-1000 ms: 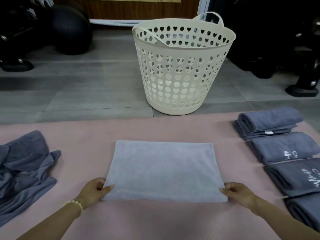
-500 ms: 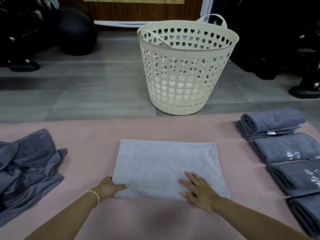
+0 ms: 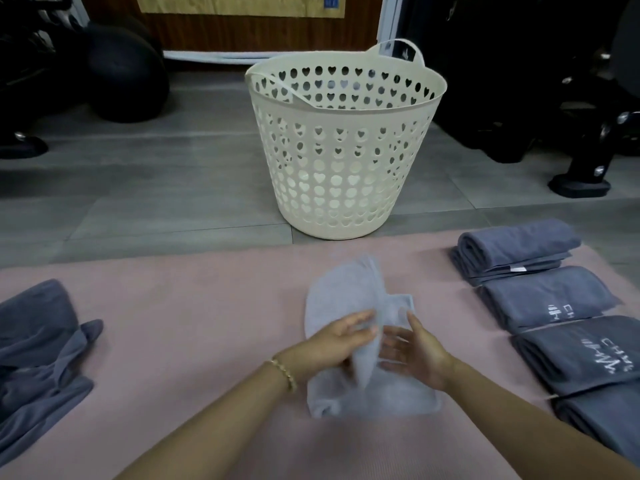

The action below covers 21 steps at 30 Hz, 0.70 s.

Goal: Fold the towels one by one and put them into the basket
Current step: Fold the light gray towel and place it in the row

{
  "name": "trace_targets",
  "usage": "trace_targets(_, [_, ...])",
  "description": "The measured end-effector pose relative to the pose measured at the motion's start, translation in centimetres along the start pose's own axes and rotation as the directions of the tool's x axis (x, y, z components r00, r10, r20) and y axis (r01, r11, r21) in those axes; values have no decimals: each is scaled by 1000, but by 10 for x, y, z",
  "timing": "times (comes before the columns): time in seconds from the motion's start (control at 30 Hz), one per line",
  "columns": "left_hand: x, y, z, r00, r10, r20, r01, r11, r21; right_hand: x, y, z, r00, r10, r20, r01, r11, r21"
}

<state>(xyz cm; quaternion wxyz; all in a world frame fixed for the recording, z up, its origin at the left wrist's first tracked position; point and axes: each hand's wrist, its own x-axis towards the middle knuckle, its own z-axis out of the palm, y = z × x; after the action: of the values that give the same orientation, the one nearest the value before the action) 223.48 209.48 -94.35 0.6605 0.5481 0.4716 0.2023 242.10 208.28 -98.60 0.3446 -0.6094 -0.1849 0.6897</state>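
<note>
A light grey towel (image 3: 341, 299) lies on the pink mat (image 3: 194, 306) in front of me, its left half lifted and swung over to the right. My left hand (image 3: 332, 341) grips that raised edge, thumb and fingers pinching the cloth. My right hand (image 3: 414, 351) is spread flat, fingers straight, on the lower layer beside it. The cream basket (image 3: 346, 154) with heart-shaped holes stands on the grey floor just beyond the mat; no towel shows through its holes.
Several folded dark grey towels (image 3: 543, 296) line the mat's right side. A crumpled heap of dark grey towels (image 3: 38, 358) lies at the left. Black gym equipment (image 3: 585, 126) and a black ball (image 3: 121, 84) stand on the floor behind.
My left hand has lifted the towel's left side and carried it rightward over the rest. My right hand stays on the towel, now closer to the left hand. The view has shifted left.
</note>
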Motion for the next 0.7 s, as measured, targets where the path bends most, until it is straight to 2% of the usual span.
trace_targets(0.07, [11, -6, 8, 999, -7, -36, 9, 997, 75, 5, 7, -15, 998, 57, -4, -57, 997, 44])
trace_targets(0.13, [21, -23, -1, 973, 133, -187, -64, 940, 336, 7, 14, -21, 995, 87, -53, -90, 995, -49])
trace_targets(0.2, [30, -48, -13, 939, 268, -214, -61, 745, 664, 8, 19, -19, 991, 66, -118, -79, 991, -110])
trace_targets(0.27, [37, -71, -18, 954, 258, -152, -21, 563, 826, 16, 23, -14, 979, -76, -190, 29, 971, -238])
trace_targets(0.33, [41, -91, -17, 964, 210, -163, 35, 509, 860, 23, 28, -4, 929, -262, -263, 130, 893, -432])
trace_targets(0.4, [44, -101, -13, 938, 272, -214, 74, 444, 893, 24, 29, 3, 855, -433, -285, 216, 797, -564])
trace_targets(0.47, [46, -104, -4, 930, 289, -227, 76, 455, 887, 19, 26, 0, 795, -545, -266, 291, 728, -621])
trace_targets(0.53, [50, -103, 3, 965, 204, -163, 54, 456, 889, 15, 24, -12, 769, -578, -274, 292, 699, -652])
trace_targets(0.63, [62, -108, 14, 955, 271, -121, -4, 418, 908, 16, 30, -38, 769, -546, -332, 197, 697, -689])
trace_targets(0.7, [68, -115, 21, 952, 270, -143, 6, 452, 892, 17, 32, -51, 776, -511, -370, 130, 703, -699])
